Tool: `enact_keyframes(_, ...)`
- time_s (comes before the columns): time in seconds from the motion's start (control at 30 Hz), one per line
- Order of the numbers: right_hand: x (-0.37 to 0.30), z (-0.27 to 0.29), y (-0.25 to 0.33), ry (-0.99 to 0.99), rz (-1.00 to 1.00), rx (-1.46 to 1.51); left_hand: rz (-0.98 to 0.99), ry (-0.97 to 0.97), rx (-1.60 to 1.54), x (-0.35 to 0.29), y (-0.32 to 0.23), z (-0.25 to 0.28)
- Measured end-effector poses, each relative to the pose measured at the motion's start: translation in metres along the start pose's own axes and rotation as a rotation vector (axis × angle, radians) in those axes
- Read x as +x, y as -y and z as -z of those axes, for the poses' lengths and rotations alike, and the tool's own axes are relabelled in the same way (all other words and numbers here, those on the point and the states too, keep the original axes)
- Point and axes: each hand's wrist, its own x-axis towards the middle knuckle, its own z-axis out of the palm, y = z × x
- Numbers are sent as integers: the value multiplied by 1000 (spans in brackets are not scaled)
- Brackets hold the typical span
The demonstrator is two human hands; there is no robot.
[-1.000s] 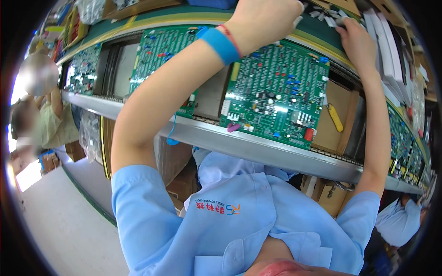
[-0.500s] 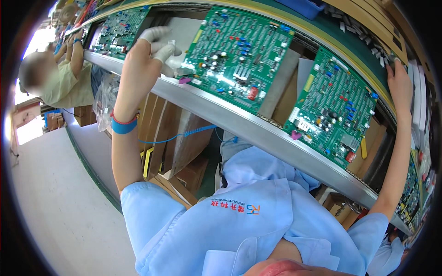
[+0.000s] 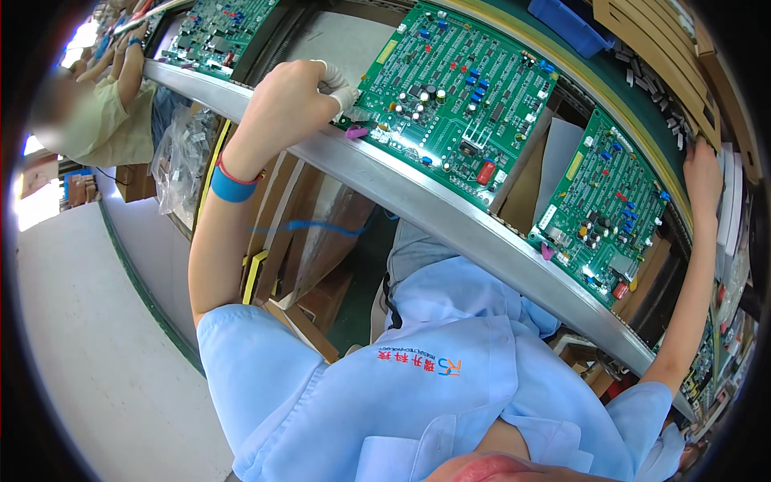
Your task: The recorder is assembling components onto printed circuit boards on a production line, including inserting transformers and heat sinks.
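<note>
Seen from above on an assembly line: left hand (image 3: 285, 108), blue wristband (image 3: 230, 186) below it, raised to the near corner of a green circuit board (image 3: 454, 88) propped on the metal rail (image 3: 418, 201). Grip pressed together, white-capped fingertips (image 3: 337, 84) bunched against the board's edge. No telling whether pinching the edge itself or some small part. Just under the grip, a purple clip (image 3: 356, 131) on the rail; beyond the grip and to its right, the board's crowd of blue, black and red components.

Right hand (image 3: 703, 173) stretched well away from the left grip, up at the edge of a rack past a second circuit board (image 3: 602, 209). Fingers hidden over the rack's edge, so open or closed impossible to say.

Step in hand, by the look: working at or steadying the first board's corner, with the far arm reaching toward the rack. Called for in any next move: a light, steady touch at the board's edge, clear of the upright components, and the board kept seated against the rail.

Left of the grip, a third circuit board (image 3: 213, 32) further along the rail, a clear plastic bag (image 3: 181, 161) below it, and a co-worker in a pale green shirt (image 3: 80, 128).
</note>
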Motion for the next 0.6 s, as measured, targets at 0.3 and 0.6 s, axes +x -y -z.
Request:
enact_keyframes(0.3, -7, 3, 8, -89, -16, 157, 70, 75, 212, 7, -8, 4)
enact_keyframes(0.6, -7, 10, -18, 83, -91, 473, 44, 93, 207, 15, 3, 9)
